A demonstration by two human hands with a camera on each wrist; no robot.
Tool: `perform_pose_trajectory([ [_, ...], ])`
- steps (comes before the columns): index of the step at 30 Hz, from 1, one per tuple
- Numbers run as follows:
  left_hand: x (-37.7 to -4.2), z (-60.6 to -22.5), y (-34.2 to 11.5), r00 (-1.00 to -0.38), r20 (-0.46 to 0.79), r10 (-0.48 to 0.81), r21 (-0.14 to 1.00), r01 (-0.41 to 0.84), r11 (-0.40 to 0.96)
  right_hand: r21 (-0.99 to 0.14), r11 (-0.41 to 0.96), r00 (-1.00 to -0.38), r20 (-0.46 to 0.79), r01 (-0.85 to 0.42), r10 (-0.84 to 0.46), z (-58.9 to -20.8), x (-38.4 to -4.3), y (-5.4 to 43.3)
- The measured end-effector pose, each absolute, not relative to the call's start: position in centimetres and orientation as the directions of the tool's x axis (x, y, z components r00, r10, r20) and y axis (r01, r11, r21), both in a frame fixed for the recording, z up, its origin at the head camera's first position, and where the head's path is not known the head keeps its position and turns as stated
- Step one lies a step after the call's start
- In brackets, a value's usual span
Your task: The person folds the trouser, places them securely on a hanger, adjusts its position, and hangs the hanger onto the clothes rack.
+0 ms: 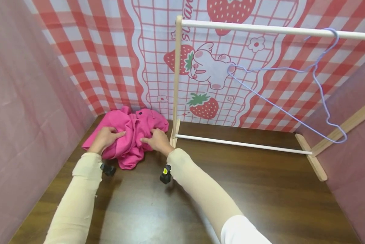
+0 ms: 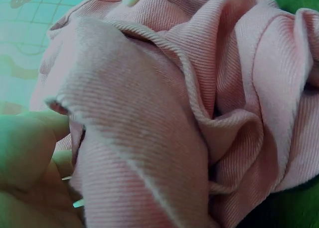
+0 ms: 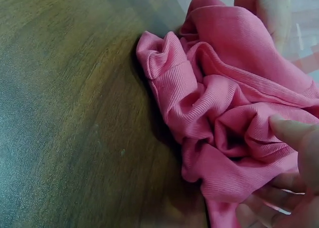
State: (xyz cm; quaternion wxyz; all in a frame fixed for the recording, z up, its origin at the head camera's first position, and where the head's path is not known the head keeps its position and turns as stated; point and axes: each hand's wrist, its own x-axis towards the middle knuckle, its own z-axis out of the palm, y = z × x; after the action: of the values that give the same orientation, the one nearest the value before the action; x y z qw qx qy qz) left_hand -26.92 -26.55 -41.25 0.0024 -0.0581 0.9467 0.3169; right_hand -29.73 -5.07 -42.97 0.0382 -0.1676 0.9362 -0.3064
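A crumpled pink garment [image 1: 126, 123] of finely ribbed cloth lies heaped at the back left of the table. My left hand [image 1: 106, 137] grips its left part; in the left wrist view the fingers of that hand [image 2: 35, 163] pass behind a fold and are partly hidden. On the garment's right side, my right hand [image 1: 158, 139] holds the cloth. From the right wrist view, the right hand [image 3: 299, 168] has its thumb on top of the folds and its other fingers along the lower edge. A small dark spot shows near the garment's top.
Just right of the garment stands a wooden rack [image 1: 177, 81] with a white top rail [image 1: 255, 28] and a low white bar [image 1: 243, 144]. A bent lilac wire hanger [image 1: 277, 68] hangs from the rail. Behind is a strawberry-patterned curtain [image 1: 109, 44]; the brown table [image 1: 133, 210] spreads in front.
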Motion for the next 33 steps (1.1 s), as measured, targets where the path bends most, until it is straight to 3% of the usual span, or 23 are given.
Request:
perform_pose_trajectory([
  [8, -27.2, -41.1, -26.2, -0.996, 0.065, -0.054, 0.544, -0.010, 0.839, -0.615, 0.740, -0.955, 0.077, -0.272, -0.287, -43.3, -29.6, -5.5],
  [13, -27.2, -41.4, -25.7, -0.993, 0.090, -0.075, 0.537, -0.015, 0.844, -0.734, 0.654, -0.972, 0.032, -0.183, -0.235, -44.3, -29.9, -5.6],
  [17, -27.2, -41.7, -25.6, -0.992, 0.082, -0.097, 0.551, -0.036, 0.833, -0.789, 0.598, -0.976, 0.007, -0.139, -0.218, -44.7, -29.9, -5.6],
  [33, -26.8, -41.5, -25.1, -0.983, 0.051, -0.174, 0.695, -0.090, 0.713, -0.811, 0.559, -0.978, 0.072, -0.171, -0.194, -44.1, -28.9, -5.9],
])
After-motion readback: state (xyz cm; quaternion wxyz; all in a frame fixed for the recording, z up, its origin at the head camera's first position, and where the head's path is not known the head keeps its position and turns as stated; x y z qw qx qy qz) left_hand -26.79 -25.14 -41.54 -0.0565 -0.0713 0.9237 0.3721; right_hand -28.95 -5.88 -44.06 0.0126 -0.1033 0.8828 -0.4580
